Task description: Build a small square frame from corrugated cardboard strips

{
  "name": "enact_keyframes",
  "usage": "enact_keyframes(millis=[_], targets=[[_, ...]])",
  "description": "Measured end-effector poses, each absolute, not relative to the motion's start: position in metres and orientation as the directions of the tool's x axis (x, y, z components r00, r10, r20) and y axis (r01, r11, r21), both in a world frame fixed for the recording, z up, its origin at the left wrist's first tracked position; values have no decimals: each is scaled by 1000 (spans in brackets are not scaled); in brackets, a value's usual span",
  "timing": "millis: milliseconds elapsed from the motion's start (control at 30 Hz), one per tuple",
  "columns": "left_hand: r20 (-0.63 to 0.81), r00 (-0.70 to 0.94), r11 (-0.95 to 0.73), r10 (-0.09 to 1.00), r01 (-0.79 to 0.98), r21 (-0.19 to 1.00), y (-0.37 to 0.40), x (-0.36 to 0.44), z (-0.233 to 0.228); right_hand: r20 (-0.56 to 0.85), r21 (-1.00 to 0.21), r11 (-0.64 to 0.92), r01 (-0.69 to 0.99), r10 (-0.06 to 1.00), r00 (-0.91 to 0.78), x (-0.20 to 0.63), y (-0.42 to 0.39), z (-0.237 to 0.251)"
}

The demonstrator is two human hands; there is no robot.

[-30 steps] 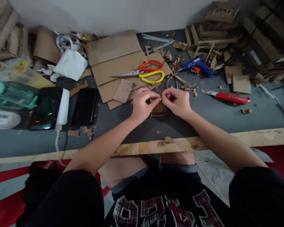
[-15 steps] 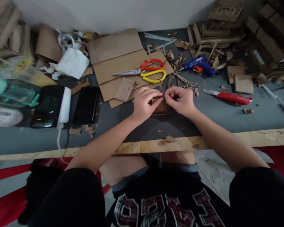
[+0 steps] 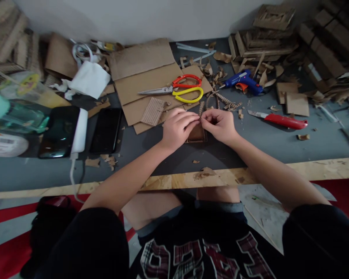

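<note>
Both hands met over the grey tabletop (image 3: 250,143), fingertips pinched together on a thin corrugated strip (image 3: 201,109) that stood up from the far edge of a small brown cardboard square (image 3: 196,133). The left hand (image 3: 178,128) closed on the strip from its side and the right hand (image 3: 219,124) from the other, thumbs and forefingers touching or nearly so; the square lay flat on the table beneath them, partly hidden. The strip looked very light and flimsy, likely to kink or crush under a hard squeeze, so a soft pinch low down, near where it met the square, seemed the safest hold; the square itself looked stiffer and could be steadied by its edges. Just beyond the hands lay the scissors (image 3: 180,88) on flat cardboard sheets (image 3: 142,73), with a blue glue gun (image 3: 244,80) and a red knife (image 3: 282,121) to the right. Two phones (image 3: 104,130) lay well to the left.
</note>
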State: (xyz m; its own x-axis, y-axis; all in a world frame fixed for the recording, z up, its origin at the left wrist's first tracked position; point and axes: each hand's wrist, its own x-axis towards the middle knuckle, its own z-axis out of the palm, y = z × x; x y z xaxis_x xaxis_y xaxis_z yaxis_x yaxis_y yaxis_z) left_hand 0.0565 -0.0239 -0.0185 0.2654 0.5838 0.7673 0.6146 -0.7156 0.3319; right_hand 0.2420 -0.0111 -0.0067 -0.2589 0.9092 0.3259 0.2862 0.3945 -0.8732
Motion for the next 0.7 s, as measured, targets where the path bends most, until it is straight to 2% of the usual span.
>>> enact_keyframes(millis=[167,267,533,633,700], targets=[[732,274,-700,624,612,368,-25,56,-20,341,-870,404,282,907,-247,241,-14,-4],[744,276,-704,609,620,346,-25,56,-20,359,-862,421,284,900,-246,241,-14,-3],[859,341,-724,382,688,49,-33,55,-12,304,-902,357,242,924,-233,239,-20,-1],[851,383,-696,358,717,-30,-36,53,-13,279,-932,314,183,941,-193,236,-21,-2],[847,383,-694,367,720,-25,-36,51,-15,267,-947,291,137,949,-169,234,-20,-4]])
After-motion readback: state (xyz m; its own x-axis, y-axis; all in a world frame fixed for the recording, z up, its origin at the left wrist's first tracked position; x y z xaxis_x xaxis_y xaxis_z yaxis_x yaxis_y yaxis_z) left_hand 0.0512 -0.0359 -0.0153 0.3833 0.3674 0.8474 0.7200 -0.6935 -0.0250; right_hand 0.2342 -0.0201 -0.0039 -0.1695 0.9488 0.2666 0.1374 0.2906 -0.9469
